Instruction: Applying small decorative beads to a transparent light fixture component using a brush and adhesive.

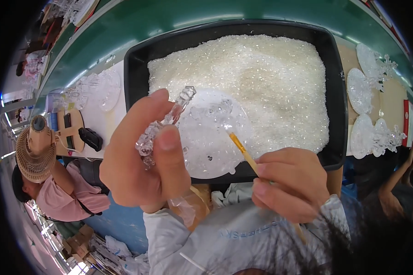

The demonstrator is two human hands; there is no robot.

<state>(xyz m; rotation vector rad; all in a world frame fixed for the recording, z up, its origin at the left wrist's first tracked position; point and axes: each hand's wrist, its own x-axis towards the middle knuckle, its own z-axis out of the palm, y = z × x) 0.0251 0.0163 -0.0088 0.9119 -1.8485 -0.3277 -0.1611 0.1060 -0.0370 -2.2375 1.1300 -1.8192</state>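
My left hand (144,151) is raised over the near left part of a black tray (336,91). Its thumb and fingers pinch a clear, faceted ornament (184,97) that looks like plastic or glass. Right behind it is a round, translucent white disc (206,160); whether the two are joined is hidden by my fingers. My right hand (291,181) grips a paintbrush (244,153) with a pale wooden handle and a gold-coloured ferrule. The brush tip points up and left and appears to touch the disc or hang just over it.
Glittering white granules (280,78) fill the tray. Several clear discs with ornaments (362,91) stand on the right, more (106,89) on the left. A black object (91,139) lies left of the tray. A person in pink (73,192) is beside a fan (36,151); another person's arm (397,181) shows right.
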